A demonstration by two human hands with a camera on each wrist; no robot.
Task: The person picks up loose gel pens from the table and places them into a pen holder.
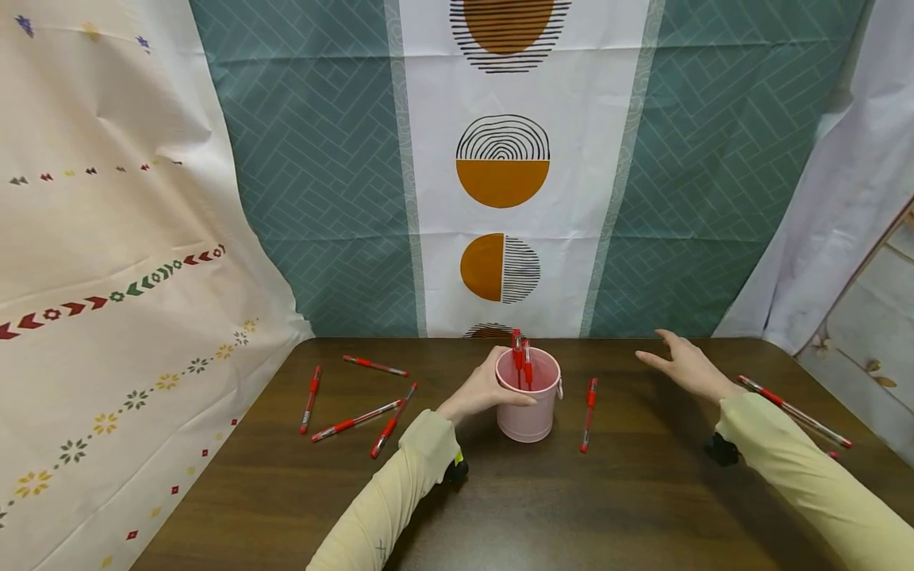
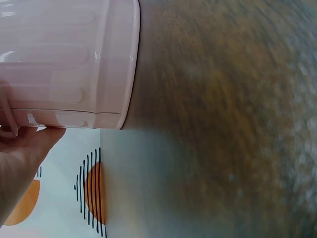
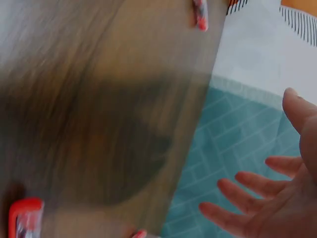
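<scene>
A pink pail (image 1: 527, 418) stands upright on the brown table, two red pens (image 1: 528, 363) leaning inside it with their capped ends above the rim. My left hand (image 1: 482, 391) grips the pail at its left side, thumb along the front near the rim. In the left wrist view, the pail's ribbed wall (image 2: 54, 54) fills the upper left. My right hand (image 1: 689, 370) is raised over the right part of the table, fingers spread and holding nothing. Its fingers (image 3: 237, 196) show apart in the right wrist view. Between pail and right hand lies a red pen (image 1: 589, 416).
On the left lie several red pens: one upright in view (image 1: 310, 399), one near the back (image 1: 374, 365), and a close pair, including a slanted pen (image 1: 393, 422). A pen (image 1: 796, 411) lies beyond my right sleeve (image 1: 793, 468). A patterned curtain (image 1: 321, 159) hangs behind the table.
</scene>
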